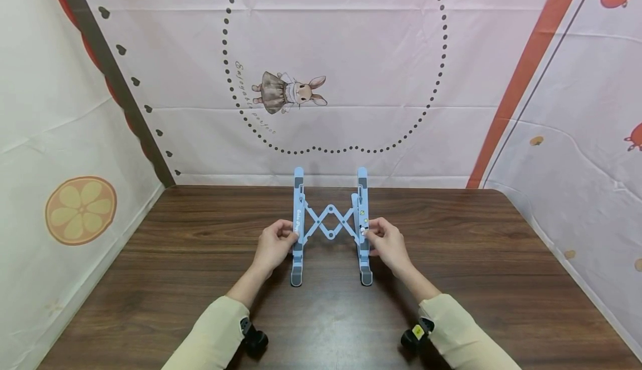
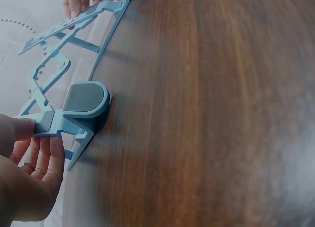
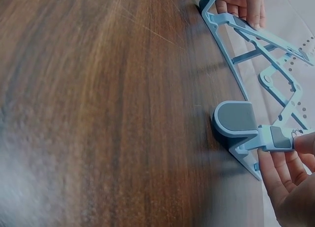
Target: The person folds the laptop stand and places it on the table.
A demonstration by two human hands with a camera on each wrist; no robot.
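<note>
A light blue folding laptop stand stands unfolded on the table, its two long arms apart and joined by criss-cross links. Grey pads line the arms, and the lipped ends face the person. My left hand grips the left arm, thumb on top and fingers beneath, as the left wrist view shows at the stand's padded end. On the other side my right hand holds the right arm the same way, thumb over a small printed figure. In the right wrist view the sloping upper bar sits raised above its base bar.
The dark wooden table runs back to a pale printed cloth with a rabbit picture. Similar cloth hangs at the left and right sides. Black wrist cameras are strapped at the cream sleeves.
</note>
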